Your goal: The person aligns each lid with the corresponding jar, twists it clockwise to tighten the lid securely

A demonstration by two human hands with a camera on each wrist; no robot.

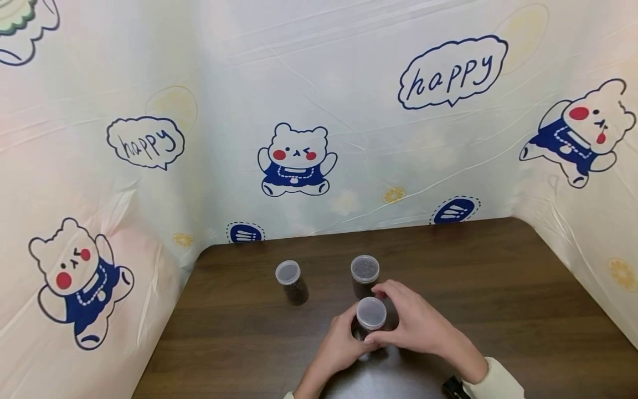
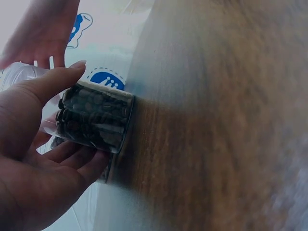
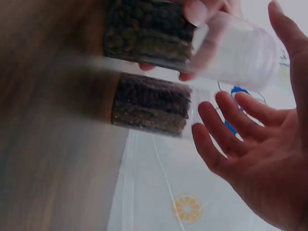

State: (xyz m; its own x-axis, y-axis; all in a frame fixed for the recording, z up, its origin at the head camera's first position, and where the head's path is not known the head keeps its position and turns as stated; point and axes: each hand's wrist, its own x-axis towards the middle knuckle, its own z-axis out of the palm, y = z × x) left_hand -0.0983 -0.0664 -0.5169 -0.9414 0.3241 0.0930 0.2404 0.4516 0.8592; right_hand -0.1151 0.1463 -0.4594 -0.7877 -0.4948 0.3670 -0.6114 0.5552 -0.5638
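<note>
A clear jar with a pale, translucent lid stands upright on the near part of the table. My left hand grips it from the left, thumb on one side and fingers curled round the other. Dark beans fill the lower part of this jar, plain in the left wrist view. Around its right side my right hand is spread, thumb and fingers apart, close to the lid. The right wrist view shows those fingers loosely extended, holding nothing. Just behind stands a second jar of dark beans, near the right fingertips.
A third lidded jar with dark contents stands to the left on the brown wooden table. Printed cloth hangs behind the table and along both sides. A black object shows by the right sleeve.
</note>
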